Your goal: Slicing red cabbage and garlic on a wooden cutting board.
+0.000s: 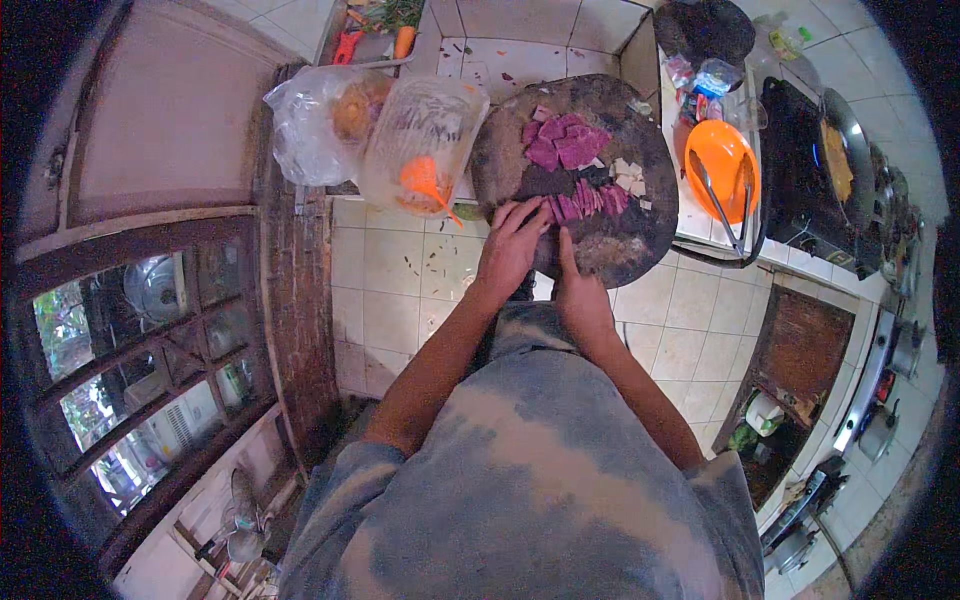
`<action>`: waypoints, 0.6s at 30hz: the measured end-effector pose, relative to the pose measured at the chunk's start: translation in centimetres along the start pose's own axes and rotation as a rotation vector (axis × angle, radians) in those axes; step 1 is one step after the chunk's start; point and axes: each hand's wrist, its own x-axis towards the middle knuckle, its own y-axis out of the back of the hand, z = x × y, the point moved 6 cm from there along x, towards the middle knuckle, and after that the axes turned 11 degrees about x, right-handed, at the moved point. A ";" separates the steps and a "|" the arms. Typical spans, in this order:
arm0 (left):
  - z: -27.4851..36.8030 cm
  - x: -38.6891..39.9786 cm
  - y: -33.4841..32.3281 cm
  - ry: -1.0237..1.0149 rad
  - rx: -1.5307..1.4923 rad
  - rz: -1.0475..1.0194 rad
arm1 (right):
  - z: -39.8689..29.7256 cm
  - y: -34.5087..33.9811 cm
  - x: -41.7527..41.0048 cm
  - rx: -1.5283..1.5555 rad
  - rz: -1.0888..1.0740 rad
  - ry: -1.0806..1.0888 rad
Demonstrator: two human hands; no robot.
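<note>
A thick round wooden chopping board (510,142) lies in front of me. Across it runs a row of thin purple slices (589,201), which look like purple sweet potato. The fingers of my left hand (512,244) press on the left end of that row. My right hand (583,296) is curled beside it, index finger stretched forward as if along a knife's back; the blade is hard to make out. Larger flat purple pieces (566,141) are heaped farther back on the board. Small pale cubes (628,178) sit to the right of the slices.
Left of the board are a clear plastic tub (427,112) with an orange scoop (421,178) and a plastic bag (304,135). At right, metal tongs (709,187) rest in an orange bowl (720,142). Beyond, a pan (851,150) with yellowish food stands on the stove.
</note>
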 end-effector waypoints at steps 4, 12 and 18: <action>-0.2 -0.5 -0.3 0.027 -0.067 0.003 | 0.5 0.2 -0.6 0.015 -0.033 -0.029; 0.0 -0.7 -0.1 0.013 -0.025 0.052 | 0.8 0.5 0.3 0.098 0.051 0.024; -0.2 -0.7 -0.1 0.030 -0.058 0.008 | -0.5 1.6 -0.2 0.181 0.101 0.089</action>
